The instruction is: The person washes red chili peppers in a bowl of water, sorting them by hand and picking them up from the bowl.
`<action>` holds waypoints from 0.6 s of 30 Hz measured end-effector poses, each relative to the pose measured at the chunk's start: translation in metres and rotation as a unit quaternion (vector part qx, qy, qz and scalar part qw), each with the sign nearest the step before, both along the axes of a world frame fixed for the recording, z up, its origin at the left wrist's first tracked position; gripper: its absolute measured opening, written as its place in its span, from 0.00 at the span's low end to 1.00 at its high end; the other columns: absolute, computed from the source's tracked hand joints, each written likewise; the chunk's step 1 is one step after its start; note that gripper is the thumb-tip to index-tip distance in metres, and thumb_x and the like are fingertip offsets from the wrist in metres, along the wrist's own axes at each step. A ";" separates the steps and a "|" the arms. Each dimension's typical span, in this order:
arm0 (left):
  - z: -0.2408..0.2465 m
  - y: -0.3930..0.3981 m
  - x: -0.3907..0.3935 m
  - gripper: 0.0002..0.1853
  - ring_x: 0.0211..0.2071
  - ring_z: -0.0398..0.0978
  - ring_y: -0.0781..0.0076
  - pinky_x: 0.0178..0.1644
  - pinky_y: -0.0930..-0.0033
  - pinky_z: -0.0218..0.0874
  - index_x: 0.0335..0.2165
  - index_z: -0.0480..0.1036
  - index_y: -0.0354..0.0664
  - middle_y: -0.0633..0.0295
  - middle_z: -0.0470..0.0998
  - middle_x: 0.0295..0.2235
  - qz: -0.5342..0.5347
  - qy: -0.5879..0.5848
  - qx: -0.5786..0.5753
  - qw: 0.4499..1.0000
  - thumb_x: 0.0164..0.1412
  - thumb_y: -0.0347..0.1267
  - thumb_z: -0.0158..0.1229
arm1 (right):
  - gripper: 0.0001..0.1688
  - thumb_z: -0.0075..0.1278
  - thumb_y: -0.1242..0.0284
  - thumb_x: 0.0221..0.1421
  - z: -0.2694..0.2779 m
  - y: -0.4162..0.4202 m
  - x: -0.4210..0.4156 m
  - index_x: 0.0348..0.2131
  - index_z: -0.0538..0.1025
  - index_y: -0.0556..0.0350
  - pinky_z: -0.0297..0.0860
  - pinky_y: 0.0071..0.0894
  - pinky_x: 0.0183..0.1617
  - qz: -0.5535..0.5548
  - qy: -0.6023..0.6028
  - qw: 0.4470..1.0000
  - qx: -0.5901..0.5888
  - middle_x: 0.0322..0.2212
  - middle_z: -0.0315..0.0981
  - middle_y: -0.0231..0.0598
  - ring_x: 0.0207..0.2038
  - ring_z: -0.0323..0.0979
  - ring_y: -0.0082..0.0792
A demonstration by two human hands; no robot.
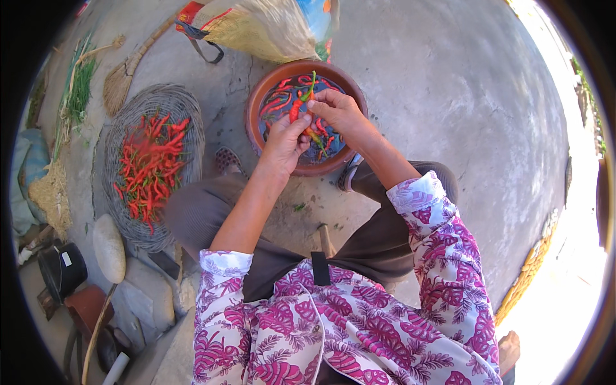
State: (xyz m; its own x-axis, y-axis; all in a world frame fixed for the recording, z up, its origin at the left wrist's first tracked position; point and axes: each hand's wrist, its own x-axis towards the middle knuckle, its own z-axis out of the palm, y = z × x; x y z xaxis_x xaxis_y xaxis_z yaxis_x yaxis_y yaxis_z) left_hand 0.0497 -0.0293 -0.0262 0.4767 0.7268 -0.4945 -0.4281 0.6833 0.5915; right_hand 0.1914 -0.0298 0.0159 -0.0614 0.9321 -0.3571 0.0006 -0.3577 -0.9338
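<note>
My left hand (287, 137) is closed around a red chilli pepper (296, 109), its tip end inside the fingers. With thumb and fingertips, my right hand (342, 109) pinches beside the green stem end, which points up. A second pepper, orange to green (315, 138), shows just below my left fingers; whether it is held or floating I cannot tell. Both hands are above a round reddish-brown basin (253, 129). Dark water fills it, and several red chillies (275, 104) float there. My palms are hidden.
An oval wicker basket (190, 108) on the left holds a heap of red chillies (151, 166). Behind the basin lies a woven plastic sack (269, 31). A straw broom (119, 82), a green plant bundle (79, 98), a black pot (62, 272) and stones (109, 248) are farther left.
</note>
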 end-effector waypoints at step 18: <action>0.004 0.003 0.001 0.07 0.20 0.62 0.86 0.21 0.86 0.52 0.32 0.68 0.44 0.71 0.69 0.24 0.006 -0.010 0.052 0.999 0.50 0.27 0.52 | 0.08 0.40 0.76 0.53 -0.017 0.009 0.006 0.34 0.69 0.58 0.61 0.15 0.29 -0.051 0.163 0.985 -0.011 0.25 0.66 0.28 0.25 0.61 0.16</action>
